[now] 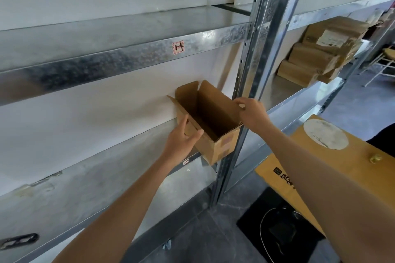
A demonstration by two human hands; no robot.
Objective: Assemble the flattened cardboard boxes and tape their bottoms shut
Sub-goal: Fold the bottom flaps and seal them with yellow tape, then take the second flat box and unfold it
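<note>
Box [211, 130], erected and open-topped, centre frame at shelf [96, 177] edge. Gripped by left hand [181, 137], fingers curled against left wall; pinched at right rim by right hand [253, 113]. Seems finished, being shelved. Calls next for steady release, then perhaps cardboard [352, 151], lower right.

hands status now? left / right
Left hand: grips the left side wall of the cardboard box.
Right hand: pinches the box's top edge on the right.

The left hand [181, 145] and right hand [253, 114] are bare, with bare, slim forearms [128, 209] running back from the fingers [241, 100].
</note>
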